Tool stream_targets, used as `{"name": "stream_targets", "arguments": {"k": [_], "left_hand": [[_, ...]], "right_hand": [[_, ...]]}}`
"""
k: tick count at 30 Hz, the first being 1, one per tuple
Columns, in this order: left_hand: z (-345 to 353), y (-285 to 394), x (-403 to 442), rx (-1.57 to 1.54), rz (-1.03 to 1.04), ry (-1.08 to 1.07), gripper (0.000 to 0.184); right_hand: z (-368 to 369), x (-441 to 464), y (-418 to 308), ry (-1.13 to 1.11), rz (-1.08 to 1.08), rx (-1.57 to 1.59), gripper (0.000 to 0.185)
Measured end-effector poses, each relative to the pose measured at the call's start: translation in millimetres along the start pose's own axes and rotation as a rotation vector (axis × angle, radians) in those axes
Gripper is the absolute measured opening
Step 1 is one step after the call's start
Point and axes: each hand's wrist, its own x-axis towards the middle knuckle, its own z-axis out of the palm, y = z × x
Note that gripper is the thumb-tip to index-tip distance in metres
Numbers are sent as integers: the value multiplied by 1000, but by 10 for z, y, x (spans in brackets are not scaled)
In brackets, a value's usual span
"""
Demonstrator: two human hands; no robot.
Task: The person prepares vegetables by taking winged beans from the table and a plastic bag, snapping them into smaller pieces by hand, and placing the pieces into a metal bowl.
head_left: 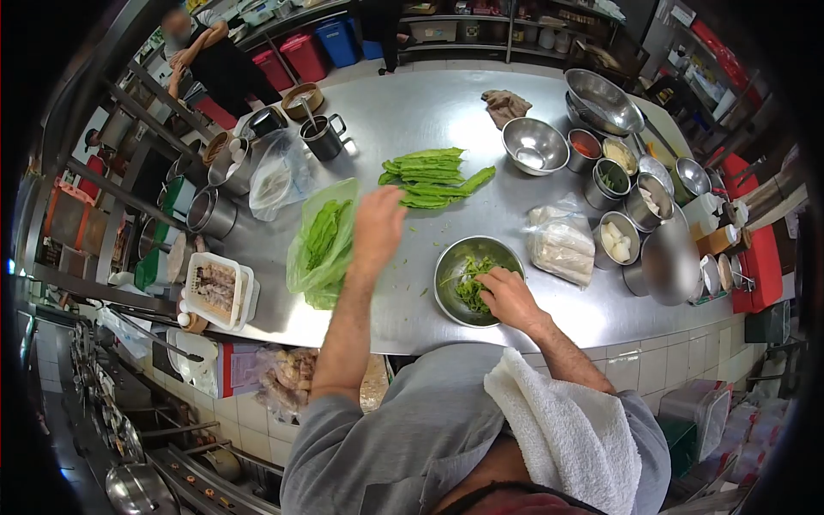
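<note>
My left hand is over the table between an open green plastic bag and a pile of long, ruffled green pods, which look like winged beans. Its fingertips come close to the pile's left end; whether they touch or grip a pod cannot be made out. More of the same pods lie inside the bag. Fingers of my right hand are curled down into a steel bowl, closed on thin torn green pieces.
Right of the bowl lies a clear bag of pale food, with steel containers of ingredients beyond. An empty steel bowl, a brown cloth and a dark metal mug stand farther back. White baskets sit left. A person stands far left.
</note>
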Motion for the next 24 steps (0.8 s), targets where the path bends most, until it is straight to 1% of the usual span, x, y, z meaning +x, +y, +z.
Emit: {"name": "stream_targets", "arguments": {"k": [1, 3, 4, 6, 7, 9, 12, 16, 18, 19, 21, 24], "left_hand": [[175, 17, 7, 0, 3, 4, 28], [542, -60, 14, -14, -5, -82, 29], [670, -126, 4, -19, 4, -82, 29], [915, -246, -38, 132, -54, -176, 32], [1004, -299, -72, 128, -49, -179, 32], [1130, -398, -101, 253, -163, -259, 35], [1175, -510, -126, 285, -186, -323, 32], [1127, -530, -101, 329, -170, -335, 27], [1107, -536, -118, 345, -51, -230, 23], [1107, -546, -120, 347, -52, -228, 23], [1109, -544, -113, 378, -108, -264, 29], [1047, -497, -157, 387, -79, -296, 31]], "right_hand": [[-3, 2, -21, 5, -5, 6, 25], [-12, -7, -62, -3, -10, 19, 25], [-27, -23, -78, -13, -12, 35, 24], [-72, -94, -110, 8, -27, 13, 24], [-86, -123, -110, -6, -19, 34, 23], [-104, -164, -90, -13, -8, 53, 22], [-118, -213, -66, 25, 31, 110, 20], [-123, -199, -75, 39, 50, 164, 19], [-114, -175, -86, 32, 41, 161, 19], [-111, -155, -98, 25, 25, 166, 19], [-104, -125, -113, 20, 10, 168, 19], [-80, -111, -125, 26, -7, 170, 20]]}}
